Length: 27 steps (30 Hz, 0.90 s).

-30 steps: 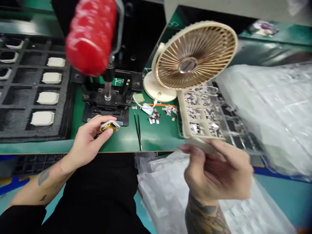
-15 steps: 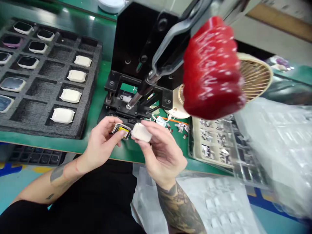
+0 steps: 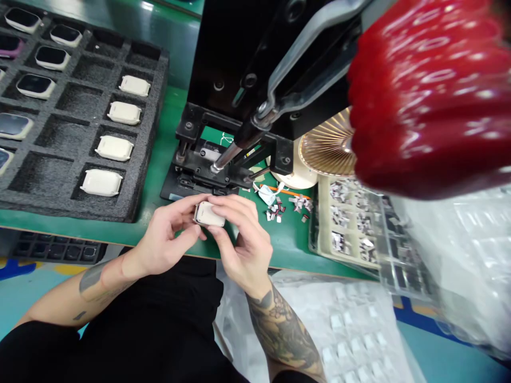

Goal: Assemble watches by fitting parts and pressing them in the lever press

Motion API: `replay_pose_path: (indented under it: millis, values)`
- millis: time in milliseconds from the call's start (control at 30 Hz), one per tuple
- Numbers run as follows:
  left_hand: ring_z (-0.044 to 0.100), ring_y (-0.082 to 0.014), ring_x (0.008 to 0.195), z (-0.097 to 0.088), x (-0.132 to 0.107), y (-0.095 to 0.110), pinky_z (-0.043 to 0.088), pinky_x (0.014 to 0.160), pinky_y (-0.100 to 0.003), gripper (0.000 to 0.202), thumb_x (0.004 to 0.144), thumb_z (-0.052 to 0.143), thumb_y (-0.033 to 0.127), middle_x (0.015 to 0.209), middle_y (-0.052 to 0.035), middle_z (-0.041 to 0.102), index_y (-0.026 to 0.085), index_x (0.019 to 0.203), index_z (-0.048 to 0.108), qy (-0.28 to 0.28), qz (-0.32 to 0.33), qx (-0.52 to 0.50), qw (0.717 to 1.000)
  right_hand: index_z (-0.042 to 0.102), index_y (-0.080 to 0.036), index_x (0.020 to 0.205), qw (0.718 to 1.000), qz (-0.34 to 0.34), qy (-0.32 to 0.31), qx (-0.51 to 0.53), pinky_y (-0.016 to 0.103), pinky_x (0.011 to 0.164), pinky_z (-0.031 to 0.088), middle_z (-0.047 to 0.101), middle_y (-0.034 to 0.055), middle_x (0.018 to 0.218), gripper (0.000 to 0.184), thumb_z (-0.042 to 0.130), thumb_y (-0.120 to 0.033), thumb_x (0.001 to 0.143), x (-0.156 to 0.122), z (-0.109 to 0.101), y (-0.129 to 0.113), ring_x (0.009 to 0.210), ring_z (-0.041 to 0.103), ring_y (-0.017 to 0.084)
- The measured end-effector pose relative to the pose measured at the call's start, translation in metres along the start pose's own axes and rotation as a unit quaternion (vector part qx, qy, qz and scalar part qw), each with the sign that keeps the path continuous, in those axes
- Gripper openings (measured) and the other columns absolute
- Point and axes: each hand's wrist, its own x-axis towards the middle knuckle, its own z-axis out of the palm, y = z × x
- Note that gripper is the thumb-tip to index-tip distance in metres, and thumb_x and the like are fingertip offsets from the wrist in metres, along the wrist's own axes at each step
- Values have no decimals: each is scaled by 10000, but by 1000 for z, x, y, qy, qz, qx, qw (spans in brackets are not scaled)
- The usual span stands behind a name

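Observation:
Both hands meet at the front edge of the green bench. My left hand and my right hand pinch one small cream watch case between their fingertips, the cream back cover facing up. The piece sits just in front of the black press fixture. The press's red lever handle looms large and blurred at the upper right, close to the camera.
A black foam tray at left holds several cream cases and dark-screened watches. A beige compartment tray with small parts sits right of my hands, loose bits beside it. A small fan stands behind. Clear plastic bags cover the right.
My right hand brought the cream cover onto the yellow-cored body held by my left hand; the two parts now sit together. The view shifted, so the red handle looks larger.

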Motion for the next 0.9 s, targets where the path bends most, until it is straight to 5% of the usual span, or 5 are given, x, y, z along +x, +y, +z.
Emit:
replay_pose_path:
  millis: [333,533,700,833,900]
  values:
    - [845,-152,894,4,4,-4,719,817,-235,341,1069,801,200,1198,-68,895,236,1407,824,41,30,1,999,680,-292,1512,996,86,21,7,517,1139,643,713,120,1488,476,755,-200,1051,-3,-4,-4,1390,698,295]
    - [862,-165,842,2,1,-1,735,831,-255,206,1063,802,208,1161,-67,900,203,1256,875,29,47,51,997,789,-255,1228,994,105,-9,21,427,1037,665,810,79,1230,145,734,-248,1093,1,-9,-5,1160,778,226]
    - [842,-143,717,2,-6,-4,709,728,-221,189,1066,788,174,959,-11,902,223,1222,883,60,150,175,971,788,-234,1080,990,131,-4,57,365,896,644,797,50,1064,33,781,-262,1065,0,-3,-12,1002,772,198]
    - [854,-160,738,6,-5,-7,715,713,-236,192,1079,787,238,985,-31,902,209,1251,866,68,120,126,982,777,-227,1109,997,68,-15,-25,367,910,657,802,53,1070,52,738,-254,1089,13,-16,-22,999,771,189]
    - [860,-180,760,7,-2,-6,715,702,-255,270,1092,781,311,1014,-65,902,189,1325,841,62,64,68,994,777,-224,1198,994,-1,63,-87,446,1020,666,799,90,1179,180,706,-367,1116,35,-31,-26,1126,782,239]
